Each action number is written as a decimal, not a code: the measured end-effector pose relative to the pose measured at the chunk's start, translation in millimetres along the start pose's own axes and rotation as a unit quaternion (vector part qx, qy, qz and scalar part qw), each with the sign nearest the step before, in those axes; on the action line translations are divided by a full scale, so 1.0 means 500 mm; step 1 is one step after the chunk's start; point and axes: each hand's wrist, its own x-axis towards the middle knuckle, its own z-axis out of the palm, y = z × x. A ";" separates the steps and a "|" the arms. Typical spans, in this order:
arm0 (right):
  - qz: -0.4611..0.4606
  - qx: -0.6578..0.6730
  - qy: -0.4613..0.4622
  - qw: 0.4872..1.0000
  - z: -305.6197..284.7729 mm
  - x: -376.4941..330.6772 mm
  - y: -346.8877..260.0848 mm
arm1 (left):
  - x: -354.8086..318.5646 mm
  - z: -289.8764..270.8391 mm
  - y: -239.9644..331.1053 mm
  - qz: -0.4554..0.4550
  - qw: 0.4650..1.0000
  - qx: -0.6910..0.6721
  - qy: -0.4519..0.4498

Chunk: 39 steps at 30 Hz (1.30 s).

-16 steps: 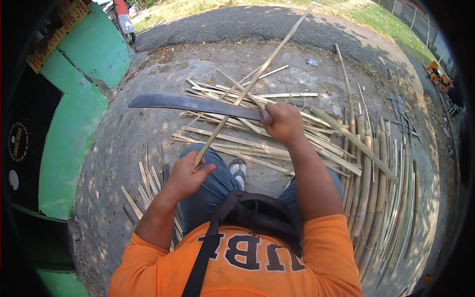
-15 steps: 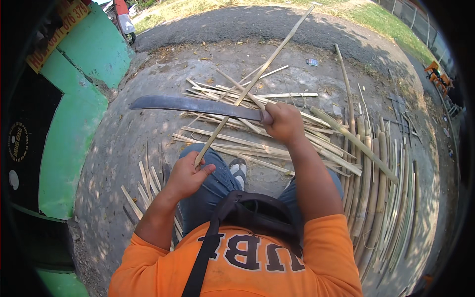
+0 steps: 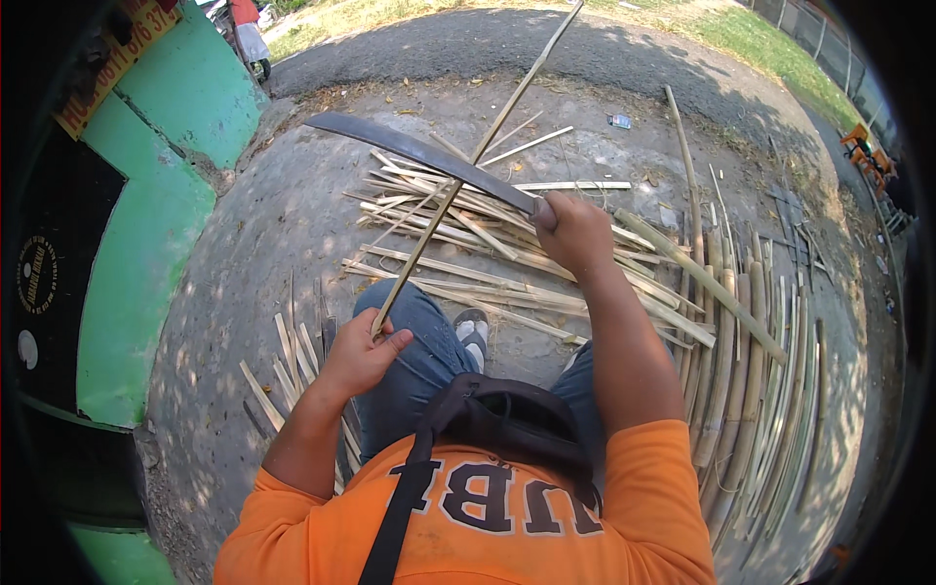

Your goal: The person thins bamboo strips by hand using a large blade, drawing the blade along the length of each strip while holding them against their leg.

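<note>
My left hand [image 3: 366, 353] is closed round the near end of a long, thin bamboo strip [image 3: 426, 240], which slants up and away to the right. In my right hand [image 3: 577, 232] is the handle of a machete [image 3: 419, 153]. Its broad dark blade points to the far left and crosses the strip partway along, seemingly against it. Beneath both lies a loose pile of pale split bamboo strips [image 3: 507, 278] on the ground, partly hidden by the blade and my right forearm.
Bamboo poles [image 3: 733, 356] lie in a row at the right, with one thicker pole [image 3: 702, 283] slanting across them. More strips [image 3: 290, 356] lie by my left leg. A green wall [image 3: 146, 292] stands on the left; an asphalt road [image 3: 419, 54] runs beyond.
The machete has slid farther up the bamboo strip, its tip swinging away from me and to the right. My right hand shifted slightly right; the strip's far end moved left.
</note>
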 end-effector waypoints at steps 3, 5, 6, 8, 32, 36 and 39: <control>-0.043 0.031 -0.003 0.999 0.000 -0.005 -0.031 | 0.002 0.002 0.006 0.001 1.000 -0.003 0.004; -0.064 0.049 -0.004 0.997 0.008 -0.009 -0.048 | 0.003 0.005 0.010 0.000 1.000 -0.005 0.005; -0.088 0.042 -0.006 0.995 0.006 -0.011 -0.057 | 0.004 0.006 0.009 -0.004 1.000 0.000 0.006; -0.095 0.027 -0.024 0.995 -0.005 -0.011 -0.062 | 0.003 0.007 0.009 -0.008 1.000 0.005 0.005; -0.046 0.062 -0.112 0.991 -0.023 -0.010 -0.018 | 0.002 0.018 0.014 -0.003 0.998 0.055 -0.013; 0.048 0.062 -0.076 0.994 -0.026 -0.005 0.019 | 0.008 0.011 0.003 -0.013 1.000 0.018 -0.002; 0.065 0.040 -0.097 0.992 -0.041 0.001 -0.010 | 0.010 0.011 0.001 -0.012 1.000 0.004 0.014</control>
